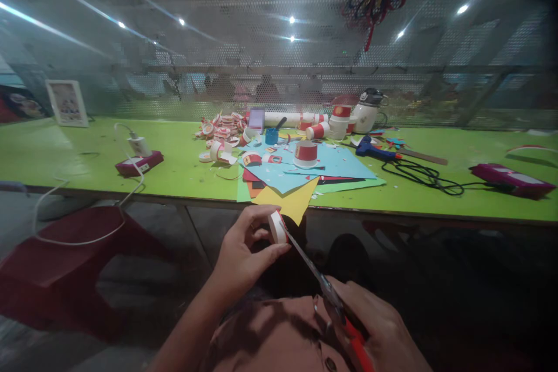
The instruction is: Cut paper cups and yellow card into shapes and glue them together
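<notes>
Between the thumb and fingers of my left hand (246, 247) is a short white paper cup piece (278, 228) with a red edge, held off the table's front edge. My right hand (375, 319) is closed around the red handles of a pair of scissors (320, 279). The blade tips touch the red edge of the cup piece; whether paper lies between the blades I cannot tell. Beyond my hands, a red and white paper cup (306, 154) stands on light blue paper (344, 161). A yellow sheet (288, 200) hangs over the table edge.
On the green table (187, 174) lie a heap of cut cup pieces (224, 126), a blue glue gun (375, 150) with a black cord, and two purple power strips (512, 180). A white kettle (365, 116) stands at the back. A dark red stool (65, 256) is at left.
</notes>
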`<control>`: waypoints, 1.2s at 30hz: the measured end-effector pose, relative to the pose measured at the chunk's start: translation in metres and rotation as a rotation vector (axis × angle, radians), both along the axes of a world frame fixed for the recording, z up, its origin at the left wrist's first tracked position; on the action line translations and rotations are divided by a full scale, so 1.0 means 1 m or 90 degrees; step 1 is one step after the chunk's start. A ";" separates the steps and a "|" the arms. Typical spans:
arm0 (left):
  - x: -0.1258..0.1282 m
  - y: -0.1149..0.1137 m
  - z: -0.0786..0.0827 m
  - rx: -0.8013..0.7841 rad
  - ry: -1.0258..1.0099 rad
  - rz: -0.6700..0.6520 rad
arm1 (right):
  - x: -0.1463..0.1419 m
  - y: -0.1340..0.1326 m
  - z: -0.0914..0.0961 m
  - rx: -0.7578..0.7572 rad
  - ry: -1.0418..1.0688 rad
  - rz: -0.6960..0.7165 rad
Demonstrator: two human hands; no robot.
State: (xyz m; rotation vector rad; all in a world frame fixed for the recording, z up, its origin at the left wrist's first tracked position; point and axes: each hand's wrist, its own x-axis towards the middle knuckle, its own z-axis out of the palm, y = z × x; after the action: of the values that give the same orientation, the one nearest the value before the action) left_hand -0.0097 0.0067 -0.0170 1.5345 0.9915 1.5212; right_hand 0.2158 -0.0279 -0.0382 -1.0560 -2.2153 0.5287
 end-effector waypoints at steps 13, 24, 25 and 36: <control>0.002 -0.001 0.001 -0.005 0.023 0.030 | 0.002 0.003 -0.009 0.048 -0.012 -0.026; 0.005 -0.002 0.000 0.008 0.036 0.046 | 0.001 0.002 -0.005 0.128 -0.064 -0.052; 0.005 -0.002 0.000 0.005 0.035 0.047 | 0.002 0.002 -0.005 0.132 -0.068 -0.054; 0.003 -0.002 0.001 -0.028 0.005 0.035 | 0.000 0.002 -0.006 0.068 0.001 -0.029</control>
State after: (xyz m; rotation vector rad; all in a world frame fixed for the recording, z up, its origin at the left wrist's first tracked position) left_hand -0.0068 0.0046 -0.0160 1.4938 1.0730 1.5230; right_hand 0.2158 -0.0259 -0.0438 -1.0465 -2.1873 0.3864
